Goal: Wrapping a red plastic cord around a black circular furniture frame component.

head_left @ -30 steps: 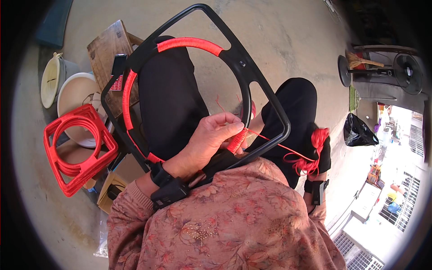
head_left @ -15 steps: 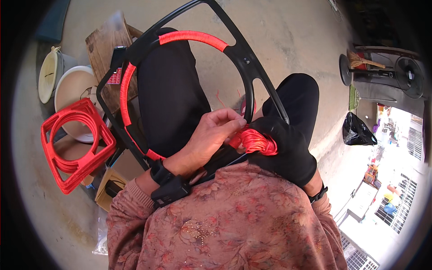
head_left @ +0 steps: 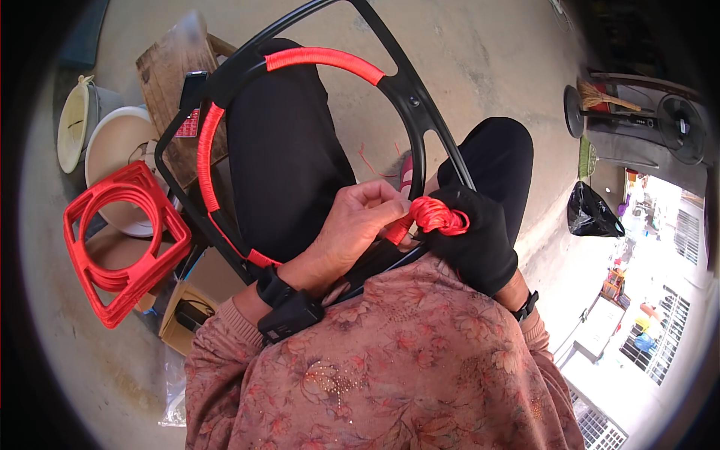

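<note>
A black frame [head_left: 420, 112] with a round inner ring rests across my lap, tilted. Red cord is wound tightly round stretches of the ring, such as the far red wrapping [head_left: 322, 57] and the left red wrapping [head_left: 209, 154]. My left hand [head_left: 360, 221], bare, is closed in a pinch at the ring's near right part, beside a short red-wrapped stretch [head_left: 400, 229]. In a black glove, my right hand [head_left: 480, 244] grips a looped bundle of red cord [head_left: 438, 216] close to the left fingertips. The exact strand between my left fingers is hidden.
Stacked red frames [head_left: 124, 240] lean at the left beside a white basin [head_left: 112, 150] and a bucket [head_left: 75, 127]. A phone [head_left: 193, 88] lies on a wooden stool [head_left: 161, 75]. A cardboard box [head_left: 184, 307] stands nearer. At the right are a fan [head_left: 679, 126] and a black bag [head_left: 592, 210].
My right hand has lifted the cord bundle slightly away from my body and to the right. The left hand keeps its pinch at nearly the same place on the ring.
</note>
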Demonstrator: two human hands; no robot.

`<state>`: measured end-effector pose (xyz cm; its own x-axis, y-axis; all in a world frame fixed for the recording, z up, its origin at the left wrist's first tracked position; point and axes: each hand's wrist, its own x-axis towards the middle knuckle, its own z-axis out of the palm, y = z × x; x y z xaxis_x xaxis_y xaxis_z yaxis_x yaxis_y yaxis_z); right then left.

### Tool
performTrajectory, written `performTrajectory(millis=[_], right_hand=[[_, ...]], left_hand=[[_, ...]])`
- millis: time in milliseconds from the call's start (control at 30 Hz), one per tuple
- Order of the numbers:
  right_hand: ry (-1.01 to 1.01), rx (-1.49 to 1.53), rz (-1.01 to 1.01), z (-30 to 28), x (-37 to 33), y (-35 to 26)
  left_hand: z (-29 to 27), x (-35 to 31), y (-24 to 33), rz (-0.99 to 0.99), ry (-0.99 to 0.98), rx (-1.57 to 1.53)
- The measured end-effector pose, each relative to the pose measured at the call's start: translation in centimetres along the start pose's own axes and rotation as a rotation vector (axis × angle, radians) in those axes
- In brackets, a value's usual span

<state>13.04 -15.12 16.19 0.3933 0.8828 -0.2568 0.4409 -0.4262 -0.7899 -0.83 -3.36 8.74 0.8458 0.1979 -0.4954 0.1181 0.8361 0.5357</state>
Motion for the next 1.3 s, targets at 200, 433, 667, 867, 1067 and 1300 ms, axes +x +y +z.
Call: performTrajectory(millis=[200,433,667,867,1067,1300], right_hand=[[-0.114,0.063,0.058,-0.4,0.2,-0.2],[0.225,0.552,0.322,-3.7,-2.1,0.4],[0.128,0.007,0.057,-3.1,-3.1,8.7],[-0.311,0.652,0.322,-2.6,-0.6,3.9],[0.185,1.527,0.125,-2.3,-0.1,8.2],[0.104,0.092,0.242,-3.6,-1.6,4.9]], left_hand=[[-0.4,-0.2,-0.3,-0.039,-0.006,0.022],[0.3,-1.2,1.2,-0.050,-0.039,0.032],[0.1,-2.0,1.9,-0.050,-0.070,0.014],[0.1,-2.2,2.8,-0.046,-0.097,0.030],[-0.6,-2.7,2.8,-0.031,-0.108,0.024],[-1.2,-1.9,2.6,0.181,-0.145,0.309]])
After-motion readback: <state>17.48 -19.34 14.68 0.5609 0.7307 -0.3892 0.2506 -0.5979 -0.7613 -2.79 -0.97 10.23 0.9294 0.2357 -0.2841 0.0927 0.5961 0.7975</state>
